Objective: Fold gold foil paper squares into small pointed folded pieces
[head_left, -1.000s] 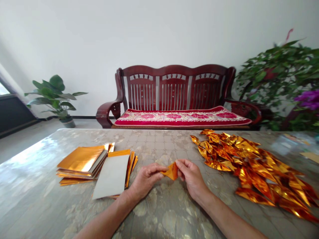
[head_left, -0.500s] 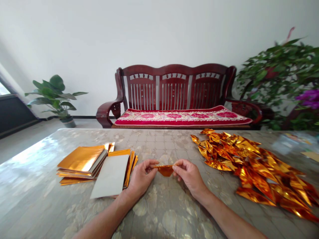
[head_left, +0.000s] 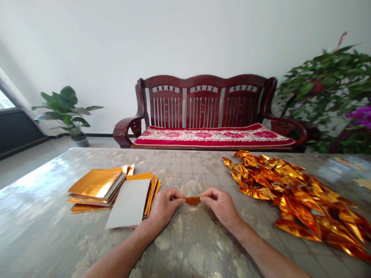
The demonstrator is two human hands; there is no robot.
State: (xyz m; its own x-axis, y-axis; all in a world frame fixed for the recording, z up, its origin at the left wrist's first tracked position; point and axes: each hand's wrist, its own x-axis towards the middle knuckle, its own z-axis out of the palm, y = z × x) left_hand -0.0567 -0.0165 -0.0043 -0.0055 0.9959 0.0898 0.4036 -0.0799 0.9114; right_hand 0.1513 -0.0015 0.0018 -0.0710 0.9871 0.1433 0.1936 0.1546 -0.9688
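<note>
A small folded piece of gold foil paper (head_left: 193, 200) is stretched between my two hands, low over the table. My left hand (head_left: 167, 202) pinches its left end between thumb and fingers. At the opposite end, my right hand (head_left: 218, 202) grips it in the same kind of pinch. Beside my left wrist lies a stack of foil paper sheets (head_left: 129, 204), its pale grey side up. Farther left is a second stack of gold sheets (head_left: 95, 183). To the right of my right hand spreads a heap of folded gold foil pieces (head_left: 290, 193) with pointed ends.
The table (head_left: 191, 251) has a shiny patterned cover. Clear plastic packaging (head_left: 342, 168) lies at its right side. Behind it stands a dark red wooden bench (head_left: 203, 81) with a floral cushion (head_left: 214, 135). Potted plants (head_left: 69, 108) stand on both sides.
The foil paper between my hands now shows as a narrower strip, with less of its lower flap visible. Both hands have dropped slightly. The view has shifted a little.
</note>
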